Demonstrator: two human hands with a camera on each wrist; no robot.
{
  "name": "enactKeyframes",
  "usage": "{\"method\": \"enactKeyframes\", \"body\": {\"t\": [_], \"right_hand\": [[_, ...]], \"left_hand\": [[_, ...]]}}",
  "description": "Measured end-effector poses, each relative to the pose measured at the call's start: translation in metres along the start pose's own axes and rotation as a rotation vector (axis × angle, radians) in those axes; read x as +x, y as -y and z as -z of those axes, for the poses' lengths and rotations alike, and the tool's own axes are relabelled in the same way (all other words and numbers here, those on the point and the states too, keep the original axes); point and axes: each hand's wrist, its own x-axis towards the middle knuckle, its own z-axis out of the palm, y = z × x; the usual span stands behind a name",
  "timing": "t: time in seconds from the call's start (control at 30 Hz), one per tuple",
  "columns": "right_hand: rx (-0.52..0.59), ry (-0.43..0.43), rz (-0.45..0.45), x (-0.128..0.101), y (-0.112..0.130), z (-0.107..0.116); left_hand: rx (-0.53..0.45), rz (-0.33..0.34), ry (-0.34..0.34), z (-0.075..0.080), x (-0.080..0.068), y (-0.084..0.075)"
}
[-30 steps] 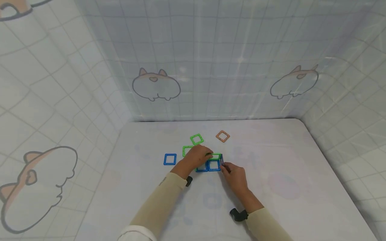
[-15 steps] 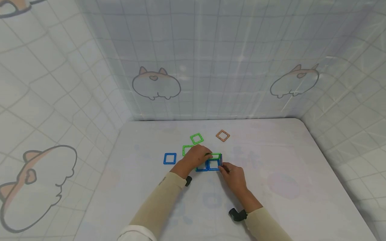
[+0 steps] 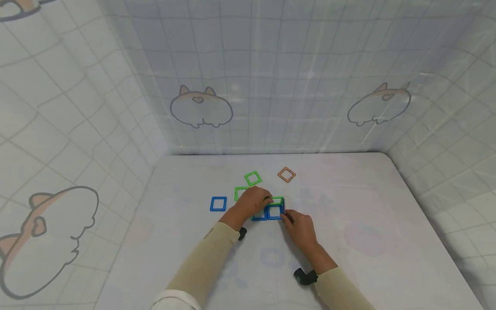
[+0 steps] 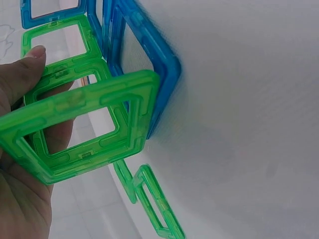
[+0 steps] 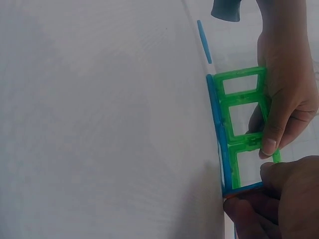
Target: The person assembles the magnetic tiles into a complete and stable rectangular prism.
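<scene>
Two blue square magnetic tiles [image 3: 275,218] lie side by side on the table under green magnetic tiles [image 5: 242,97] that stand upright along their far edge. Another green tile [image 4: 144,102] stands across the left end. My left hand [image 3: 253,200] pinches the upright green tiles at the top edge, thumb in front and fingers behind in the left wrist view. At the right end, my right hand [image 3: 302,228] pinches an upright blue tile [image 5: 244,189] by its near side, its edge against the base and the green row. Part of the build is hidden behind my left hand.
A loose blue tile [image 3: 218,210] lies left of the build. One green tile [image 3: 235,193] is partly behind my left hand, with another green tile [image 3: 246,179] farther back. An orange tile [image 3: 280,175] lies at the back right. Patterned curtains [image 3: 271,129] surround the white table [image 3: 372,198].
My right hand has moved slightly left, bringing the upright blue tile from a slanted stance to flush with the build's right end. My left hand has stayed in place.
</scene>
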Motion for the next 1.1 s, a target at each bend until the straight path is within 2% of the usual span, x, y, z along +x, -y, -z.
{"method": "enactKeyframes", "body": {"t": [0.37, 0.57, 0.83, 1.1], "right_hand": [[0.034, 0.001, -0.004, -0.001, -0.002, 0.0], [0.039, 0.032, -0.018, 0.001, -0.001, 0.003], [0.088, 0.15, -0.037, 0.006, -0.002, 0.012], [0.077, 0.136, -0.037, 0.024, -0.01, 0.032]], "left_hand": [[-0.015, 0.003, -0.008, 0.002, -0.004, -0.002], [-0.016, 0.004, 0.001, 0.002, -0.004, -0.003], [-0.007, 0.008, 0.002, 0.003, -0.005, -0.004], [0.007, 0.02, 0.004, 0.002, -0.005, -0.005]]}}
